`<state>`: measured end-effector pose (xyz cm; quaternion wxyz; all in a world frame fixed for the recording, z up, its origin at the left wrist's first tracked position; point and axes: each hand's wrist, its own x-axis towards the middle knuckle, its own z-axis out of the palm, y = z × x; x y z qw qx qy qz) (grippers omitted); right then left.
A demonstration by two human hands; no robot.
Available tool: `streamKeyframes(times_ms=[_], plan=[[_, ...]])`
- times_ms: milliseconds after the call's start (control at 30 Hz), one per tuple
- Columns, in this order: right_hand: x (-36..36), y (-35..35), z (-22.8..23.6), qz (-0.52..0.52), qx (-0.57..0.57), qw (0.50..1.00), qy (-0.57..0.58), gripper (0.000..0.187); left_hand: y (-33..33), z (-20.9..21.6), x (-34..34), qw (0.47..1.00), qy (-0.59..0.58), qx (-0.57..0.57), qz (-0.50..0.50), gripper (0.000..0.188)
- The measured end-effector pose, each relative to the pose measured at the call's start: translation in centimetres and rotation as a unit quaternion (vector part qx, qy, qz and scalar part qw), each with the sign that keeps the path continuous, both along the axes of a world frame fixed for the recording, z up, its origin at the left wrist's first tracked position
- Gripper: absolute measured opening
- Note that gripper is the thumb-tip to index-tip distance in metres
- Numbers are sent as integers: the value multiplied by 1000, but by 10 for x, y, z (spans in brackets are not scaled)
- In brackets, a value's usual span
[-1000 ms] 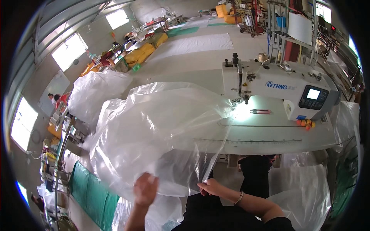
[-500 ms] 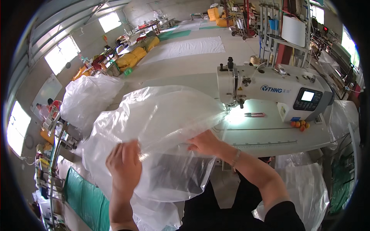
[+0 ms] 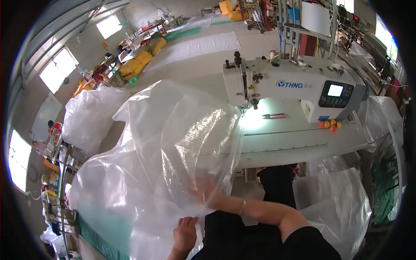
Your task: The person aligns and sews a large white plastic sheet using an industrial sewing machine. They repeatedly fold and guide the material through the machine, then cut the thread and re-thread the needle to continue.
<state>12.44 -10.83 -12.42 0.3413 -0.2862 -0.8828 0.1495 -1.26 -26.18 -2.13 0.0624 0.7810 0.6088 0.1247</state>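
The clear plastic sheet (image 3: pixel 147 164) spreads ahead and left of the fingers; left hand (image 3: pixel 185 234) has them curled near it, can't tell if pinching, and the right hand (image 3: pixel 207 190) is too hazy through the film to judge. I'd smooth folds gently, no tugging near the sewing machine (image 3: pixel 281 82) beyond the fingers

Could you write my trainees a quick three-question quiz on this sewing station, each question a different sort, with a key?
1. True or false: the snips lie to the left of the sewing machine's screen.
2. The large plastic film by the hands is: A) solid black; B) see-through; C) bright red.
3. Which hand has the bracelet at its wrist?

Key: 1. True. 2. B. 3. The right hand.
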Motion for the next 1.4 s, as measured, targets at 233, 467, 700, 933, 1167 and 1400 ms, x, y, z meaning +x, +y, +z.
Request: streamKeyframes(times_ms=[233, 467, 700, 933, 1167, 1400], plan=[[88, -89, -12, -122, -372, 910, 137, 40, -5, 41, -10, 984, -99, 139, 40, 19], [82, -26, -13, -178, -396, 830, 349, 39, 16, 103, 22, 957, -181, -101, -203, 10], [82, -108, 29, -22, -606, 658, 447, 25, 7, 90, 18, 933, -156, 7, -325, 11], [95, -121, 6, 4, -598, 645, 476, 38, -31, 14, 41, 966, -47, -59, -247, 6], [96, -134, 29, -7, -577, 647, 499, 46, -42, -7, 55, 950, 162, -61, -260, 13], [98, -133, 13, -36, -594, 662, 455, 37, -18, -2, 78, 899, 155, -220, -345, 20]])
